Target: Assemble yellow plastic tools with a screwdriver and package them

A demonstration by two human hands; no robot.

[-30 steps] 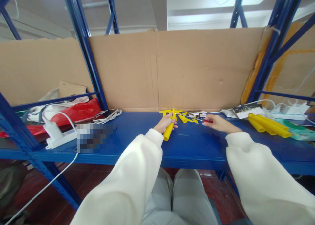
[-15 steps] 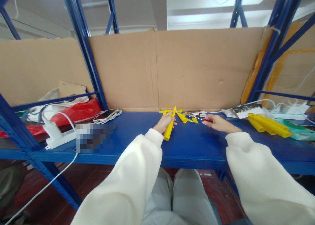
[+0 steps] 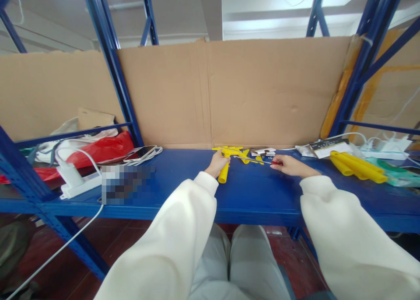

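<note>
My left hand (image 3: pixel 216 162) is closed around a yellow tube-like piece (image 3: pixel 223 175), its round end pointing down toward me. A yellow crosspiece shows at its top, giving it a T shape; whether that is one part with the tube I cannot tell. My right hand (image 3: pixel 290 165) grips the red handle of a screwdriver (image 3: pixel 259 161), whose thin metal shaft points left. The shaft's tip lies close to the yellow piece; contact is unclear. Behind the shaft, several smaller yellow parts (image 3: pixel 245 155) lie on the blue tabletop (image 3: pixel 256 190).
Yellow tubes (image 3: pixel 359 166) lie at the right beside a green plastic bag (image 3: pixel 398 173) and a black-and-white packet (image 3: pixel 330 147). A small card (image 3: pixel 263 152) sits behind the yellow parts. A phone (image 3: pixel 141 153) and a power strip (image 3: pixel 80 186) are at the left. Cardboard (image 3: pixel 262 94) walls the back.
My left hand has turned the yellow piece, so its crosspiece shows and its upper tip no longer sticks up. The screwdriver's shaft lies flatter, its tip slightly lower.
</note>
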